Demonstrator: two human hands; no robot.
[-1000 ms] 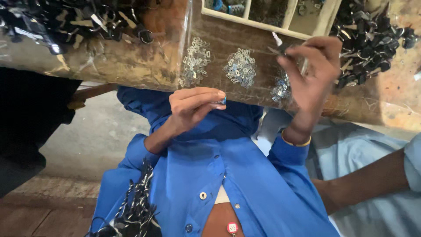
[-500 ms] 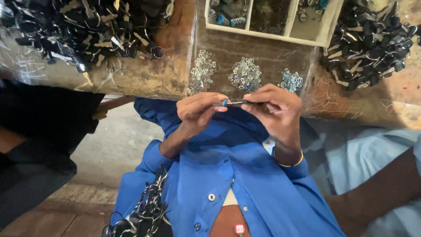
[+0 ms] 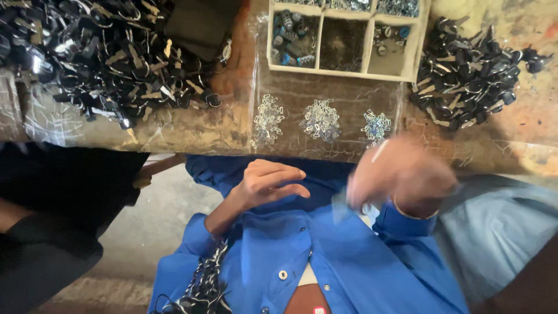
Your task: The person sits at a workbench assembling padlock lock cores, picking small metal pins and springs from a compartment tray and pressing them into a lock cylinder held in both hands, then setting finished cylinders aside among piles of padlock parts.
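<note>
My left hand (image 3: 268, 183) hovers over my blue shirt (image 3: 325, 261), just below the bench edge. Its fingers are loosely curled with thumb near forefinger, and I see nothing in them. My right hand (image 3: 401, 174) is blurred by motion, to the right of the left hand and close to the bench edge. A thin pale metal piece (image 3: 379, 152) sticks up from its closed fingers. Three small heaps of silvery clips (image 3: 319, 120) lie on the bench right above both hands.
A white compartment tray (image 3: 343, 71) with small parts stands behind the clips. Large piles of black metal parts lie at left (image 3: 104, 58) and right (image 3: 471, 70). A bunch of black parts (image 3: 203, 285) hangs at my lap. Other people sit left (image 3: 58, 203) and right (image 3: 505, 232).
The hands, joined on a small piece half a second ago, have parted. My right hand has swung right and up toward the bench; my left has stayed over the shirt.
</note>
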